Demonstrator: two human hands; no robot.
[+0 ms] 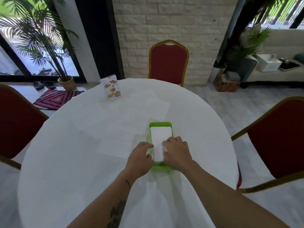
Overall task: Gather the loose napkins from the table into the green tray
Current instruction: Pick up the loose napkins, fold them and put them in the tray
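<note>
I see the green tray [160, 125] on the table [65, 162] just ahead, with a white napkin stack [160, 137] inside, its near end hidden under my hands. My left hand [139, 157] curls over the tray's left rim; my right hand [176, 151] has bent fingers on the stack, though whether they pinch it I cannot tell. Loose napkins [115, 145] left of and beyond the tray blend into the white cloth, edges faint.
</note>
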